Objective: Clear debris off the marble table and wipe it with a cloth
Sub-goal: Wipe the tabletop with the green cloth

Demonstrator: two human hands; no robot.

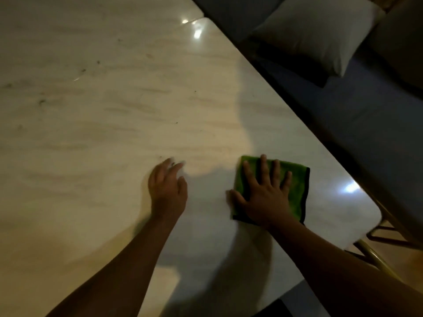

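right hand flat on green cloth, marble table.

- The left hand, left of the green cloth, is bare; its fingertips blur into smears.
- The right hand, on the cloth, is bare, with thumb and four fingers clearly outlined.
- The left forearm and right forearm, nearer than the cloth, are bare all the way to the frame edge.
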